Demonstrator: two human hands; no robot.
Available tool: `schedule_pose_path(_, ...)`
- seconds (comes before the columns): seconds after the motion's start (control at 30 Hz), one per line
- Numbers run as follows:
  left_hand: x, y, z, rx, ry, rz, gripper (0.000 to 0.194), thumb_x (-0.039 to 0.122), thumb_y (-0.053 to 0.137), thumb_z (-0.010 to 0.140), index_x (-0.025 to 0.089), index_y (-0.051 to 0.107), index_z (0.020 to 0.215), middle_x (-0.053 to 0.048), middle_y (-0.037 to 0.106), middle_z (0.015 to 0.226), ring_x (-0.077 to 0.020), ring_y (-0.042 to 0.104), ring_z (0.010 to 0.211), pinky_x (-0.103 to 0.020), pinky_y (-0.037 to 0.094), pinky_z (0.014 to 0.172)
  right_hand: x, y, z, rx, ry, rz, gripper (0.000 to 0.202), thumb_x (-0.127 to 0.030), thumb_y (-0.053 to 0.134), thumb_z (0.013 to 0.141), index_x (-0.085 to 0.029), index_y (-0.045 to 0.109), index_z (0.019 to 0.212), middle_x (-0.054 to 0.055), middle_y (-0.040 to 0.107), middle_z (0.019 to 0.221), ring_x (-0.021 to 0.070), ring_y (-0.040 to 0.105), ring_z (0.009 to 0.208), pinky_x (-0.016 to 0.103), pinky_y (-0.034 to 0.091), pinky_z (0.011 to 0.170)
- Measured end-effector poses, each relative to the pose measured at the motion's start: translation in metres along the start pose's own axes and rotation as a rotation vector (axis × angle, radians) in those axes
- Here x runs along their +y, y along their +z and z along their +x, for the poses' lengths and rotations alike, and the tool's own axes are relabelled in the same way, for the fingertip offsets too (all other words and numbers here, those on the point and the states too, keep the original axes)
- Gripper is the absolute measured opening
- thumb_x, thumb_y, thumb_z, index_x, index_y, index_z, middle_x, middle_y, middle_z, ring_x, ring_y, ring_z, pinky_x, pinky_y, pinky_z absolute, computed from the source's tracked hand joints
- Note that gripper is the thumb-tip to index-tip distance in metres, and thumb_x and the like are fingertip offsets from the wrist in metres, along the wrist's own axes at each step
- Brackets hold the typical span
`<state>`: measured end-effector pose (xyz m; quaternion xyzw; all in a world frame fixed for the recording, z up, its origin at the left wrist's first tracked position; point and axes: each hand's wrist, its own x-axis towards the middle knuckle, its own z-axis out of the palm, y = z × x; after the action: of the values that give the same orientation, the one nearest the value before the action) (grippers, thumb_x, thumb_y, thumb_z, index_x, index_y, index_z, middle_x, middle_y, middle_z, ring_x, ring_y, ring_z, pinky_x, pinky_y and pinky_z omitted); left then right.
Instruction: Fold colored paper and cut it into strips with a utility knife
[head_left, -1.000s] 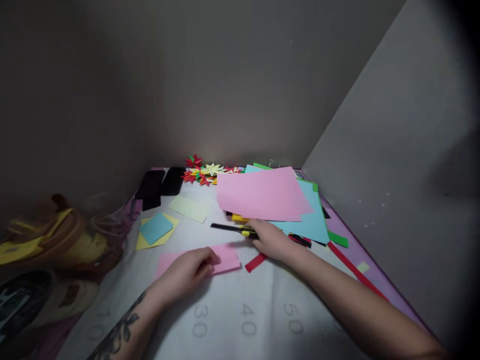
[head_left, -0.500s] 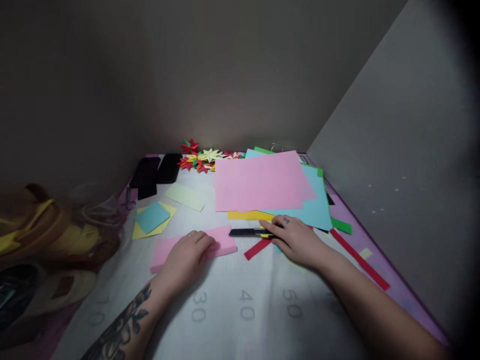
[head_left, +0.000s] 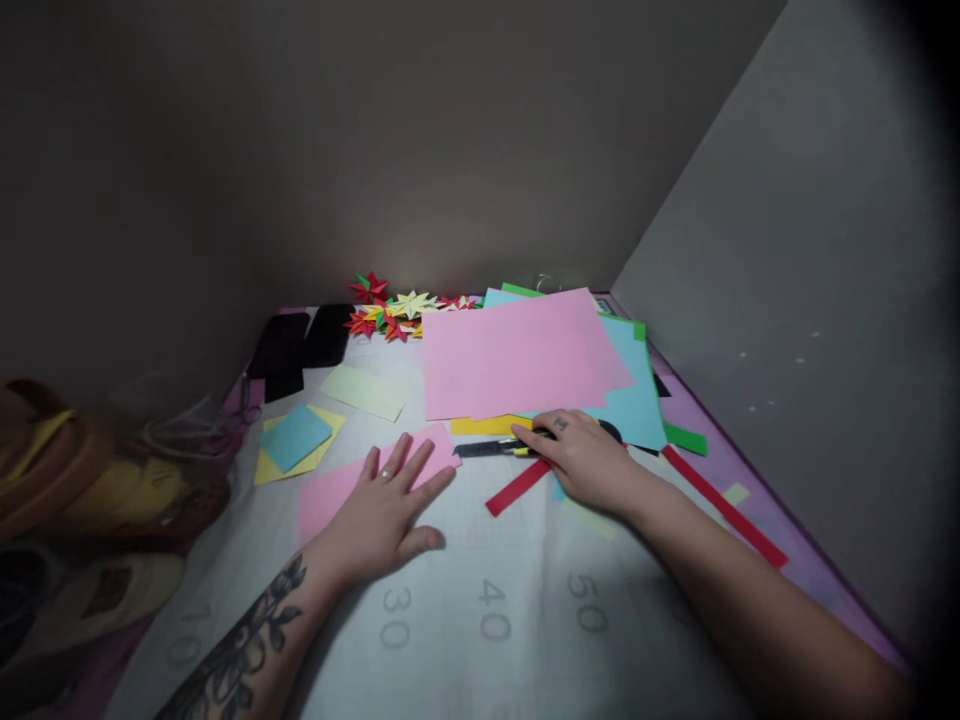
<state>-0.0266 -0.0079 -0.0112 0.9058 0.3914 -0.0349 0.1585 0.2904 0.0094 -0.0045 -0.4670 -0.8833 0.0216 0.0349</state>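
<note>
Fingers point(head_left: 418, 464) of our left hand point(head_left: 379, 525) splay, gripping nothing, over small pink paper point(head_left: 328, 490) on the white cover point(head_left: 442, 650). Our right hand point(head_left: 589, 460) grasps a cutter point(head_left: 501, 448), tip at the paper's right end. We seem to be flattening paper; next calls for steady pressure. Half a second ago, our left fingers were curled.

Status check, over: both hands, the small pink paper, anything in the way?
Left grip spread open over small pink paper, partly covering it. Right grip over black-and-yellow cutter; clasp unclear. Blade tip at paper's right edge, red strip nearby.
</note>
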Motion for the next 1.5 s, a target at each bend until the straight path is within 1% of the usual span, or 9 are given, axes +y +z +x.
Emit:
schedule_pose_path(0.13,-0.002,0.001,0.006,0.051,-0.042,0.021,0.068,0.065,0.037,0.087,0.038,0.02,0.147,-0.007,0.014,0.157,-0.0441,0.008,0.14,-0.07,0.012,0.103,0.002,0.007,0.007,0.039,-0.013,-0.011,0.056,-0.004,0.044,0.082,-0.027,0.054,0.131,0.014,0.059,0.115,0.0269,0.05,0.102,0.042,0.034,0.088)
schedule_pose_path(0.33,0.004,0.01,0.005,0.084,-0.242,0.052,0.067,0.064,0.036,0.088,0.036,0.021,0.147,-0.007,0.015,0.157,-0.044,0.008,0.14,-0.071,0.012,0.102,-0.006,0.011,0.011,0.058,-0.006,-0.06,0.06,-0.002,0.047,0.076,-0.026,0.055,0.131,0.015,0.06,0.112,0.0281,0.049,0.103,0.044,0.031,0.091)
schedule_pose_path(0.53,0.005,0.013,0.006,0.128,-0.238,0.06,0.068,0.061,0.039,0.089,0.032,0.022,0.148,-0.008,0.018,0.156,-0.0422,0.009,0.14,-0.068,0.012,0.105,-0.013,0.012,0.012,0.05,-0.002,-0.076,0.062,0.0,0.046,0.074,-0.026,0.055,0.13,0.014,0.059,0.113,0.0279,0.048,0.103,0.044,0.028,0.093)
schedule_pose_path(0.77,0.005,0.012,0.006,0.116,-0.25,0.06,0.069,0.062,0.038,0.088,0.032,0.021,0.148,-0.008,0.018,0.156,-0.0415,0.008,0.141,-0.067,0.01,0.105,-0.021,0.008,0.01,0.031,0.017,-0.168,0.058,-0.002,0.045,0.076,-0.025,0.056,0.128,0.013,0.061,0.11,0.0277,0.05,0.097,0.042,0.028,0.089)
schedule_pose_path(1.03,0.006,0.01,0.006,0.089,-0.253,0.052,0.07,0.062,0.039,0.088,0.029,0.022,0.148,-0.009,0.016,0.156,-0.0425,0.008,0.14,-0.069,0.012,0.103,-0.028,0.009,0.005,0.019,0.022,-0.117,0.059,-0.001,0.046,0.075,-0.023,0.056,0.128,0.014,0.061,0.112,0.0287,0.05,0.099,0.041,0.03,0.087)
schedule_pose_path(1.13,0.005,0.005,0.003,0.12,-0.271,0.027,0.062,0.055,0.039,0.09,0.027,0.03,0.145,-0.011,0.022,0.155,-0.0392,0.016,0.14,-0.065,0.018,0.104,-0.026,0.009,0.001,0.022,0.032,-0.104,0.06,0.0,0.046,0.075,-0.024,0.057,0.128,0.014,0.06,0.113,0.0287,0.05,0.1,0.041,0.031,0.088)
schedule_pose_path(1.33,0.007,-0.02,-0.011,0.19,-0.396,-0.111,0.047,0.036,0.049,0.088,0.021,0.05,0.132,-0.013,0.038,0.145,-0.0299,0.046,0.122,-0.041,0.042,0.095,-0.021,0.012,0.006,0.026,0.035,-0.116,0.059,0.0,0.045,0.076,-0.024,0.057,0.129,0.015,0.06,0.114,0.028,0.049,0.105,0.047,0.027,0.097)
schedule_pose_path(1.43,0.009,-0.031,-0.014,0.206,-0.313,-0.101,0.036,0.031,0.047,0.088,0.027,0.059,0.122,-0.01,0.051,0.13,-0.028,0.05,0.11,-0.041,0.041,0.09,-0.019,0.014,0.007,0.038,0.02,-0.134,0.062,0.0,0.045,0.075,-0.025,0.054,0.131,0.015,0.059,0.115,0.0275,0.048,0.109,0.05,0.024,0.099)
schedule_pose_path(1.5,0.009,-0.035,-0.014,0.15,-0.234,-0.133,0.029,0.034,0.043,0.09,0.028,0.065,0.108,-0.007,0.059,0.11,-0.0261,0.052,0.1,-0.04,0.04,0.087,-0.018,0.016,0.007,0.043,0.014,-0.143,0.062,0.0,0.045,0.076,-0.025,0.054,0.131,0.015,0.059,0.115,0.0268,0.049,0.11,0.05,0.023,0.1)
